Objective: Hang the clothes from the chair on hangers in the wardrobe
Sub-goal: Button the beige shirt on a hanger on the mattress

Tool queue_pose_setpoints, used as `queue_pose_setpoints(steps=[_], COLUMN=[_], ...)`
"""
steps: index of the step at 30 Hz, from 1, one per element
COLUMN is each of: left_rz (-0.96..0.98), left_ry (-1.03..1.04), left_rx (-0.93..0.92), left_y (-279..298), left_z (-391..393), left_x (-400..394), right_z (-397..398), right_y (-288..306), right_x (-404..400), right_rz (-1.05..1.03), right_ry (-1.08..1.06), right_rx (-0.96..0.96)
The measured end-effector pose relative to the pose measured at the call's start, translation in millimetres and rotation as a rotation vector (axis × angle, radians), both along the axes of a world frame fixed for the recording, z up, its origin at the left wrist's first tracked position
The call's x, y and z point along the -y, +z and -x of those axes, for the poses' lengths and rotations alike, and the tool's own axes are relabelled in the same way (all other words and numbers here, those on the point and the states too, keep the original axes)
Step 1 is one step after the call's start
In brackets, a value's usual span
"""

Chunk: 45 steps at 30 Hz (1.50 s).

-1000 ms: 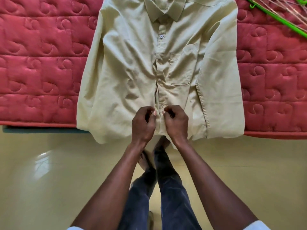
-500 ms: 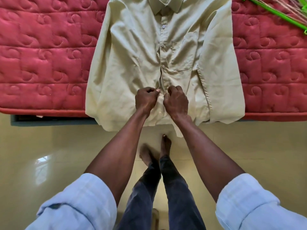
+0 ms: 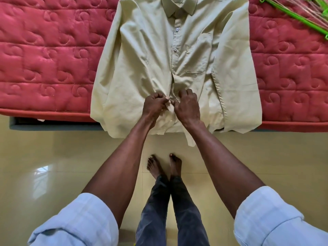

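A pale beige button-up shirt (image 3: 145,55) lies flat, front up, on a red quilted mattress (image 3: 44,55), its collar at the top and its hem hanging over the near edge. My left hand (image 3: 155,105) and my right hand (image 3: 186,105) are side by side at the lower part of the button placket. Each pinches one side of the shirt front, with fingers curled over a button spot. Two buttons higher up are fastened. A green hanger (image 3: 294,16) lies on the mattress at the top right.
The mattress edge runs across the view above a dark bed base (image 3: 53,125). Below it is glossy cream floor tile (image 3: 53,166), where my bare feet (image 3: 165,166) stand close to the bed. Thin straw-like sticks (image 3: 308,9) lie by the hanger.
Both hands have moved from the lowest part of the placket a little higher up the shirt front, still pinching it. The view has pulled back, showing my rolled sleeves.
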<state>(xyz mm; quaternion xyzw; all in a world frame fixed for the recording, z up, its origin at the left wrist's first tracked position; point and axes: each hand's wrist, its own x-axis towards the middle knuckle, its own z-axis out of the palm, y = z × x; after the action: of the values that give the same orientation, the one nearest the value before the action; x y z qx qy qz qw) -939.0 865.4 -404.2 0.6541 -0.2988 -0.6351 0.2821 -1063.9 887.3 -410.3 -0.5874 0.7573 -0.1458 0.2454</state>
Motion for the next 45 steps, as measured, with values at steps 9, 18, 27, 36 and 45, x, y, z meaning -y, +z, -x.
queue_pose_setpoints(steps=[9,18,27,36,45], left_rz=[0.218,0.034,0.091,-0.074,-0.058], left_ry=[-0.194,-0.087,-0.071,0.076,0.137], left_rx=[0.197,0.056,0.247,-0.009,-0.046], left_y=[2.7,9.0,-3.8,9.8,6.7], left_z=[4.0,12.5,26.9,19.1,17.0], left_x=[-1.1,0.3,-4.8,-0.5,-6.9], right_z=[23.7,25.1,21.2,23.9,8.9], right_y=[20.6,27.0,18.5,19.0,13.7], right_x=[0.9,2.1,-2.8,-5.2,-6.2], right_rz=[-0.117,-0.157,-0.127,-0.165,-0.195], right_ry=[-0.199,-0.362,-0.520,-0.581,-0.618], right_rx=[0.417,0.463,0.758,0.939,0.993])
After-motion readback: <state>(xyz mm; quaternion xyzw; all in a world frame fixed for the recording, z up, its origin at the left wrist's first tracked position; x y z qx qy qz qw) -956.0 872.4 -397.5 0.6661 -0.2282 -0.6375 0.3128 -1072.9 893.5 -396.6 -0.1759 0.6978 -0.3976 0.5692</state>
